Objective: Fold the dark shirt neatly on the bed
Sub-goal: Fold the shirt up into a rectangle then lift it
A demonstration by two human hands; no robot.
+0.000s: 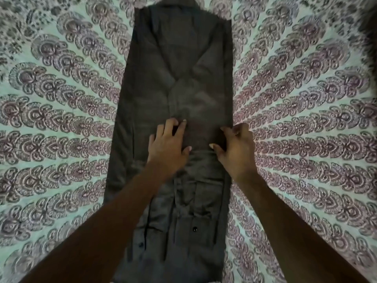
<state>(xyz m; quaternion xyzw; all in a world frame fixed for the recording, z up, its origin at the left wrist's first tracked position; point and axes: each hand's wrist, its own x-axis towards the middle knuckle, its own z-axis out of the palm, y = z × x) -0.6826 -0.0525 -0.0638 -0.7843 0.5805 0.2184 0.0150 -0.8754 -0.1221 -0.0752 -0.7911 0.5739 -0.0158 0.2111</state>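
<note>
The dark shirt (179, 78) lies flat on the bed as a long narrow strip, both sides folded in toward the middle, collar at the far end and buttons showing near me. My left hand (167, 146) rests palm down on the shirt's middle, fingers spread. My right hand (236, 148) sits at the shirt's right edge at the same height, its fingers curled around the folded edge of the cloth.
The bedsheet (61, 119) is pale green with purple paisley rings fanning out on every side of the shirt. A dark shape (369, 23) shows at the far right corner.
</note>
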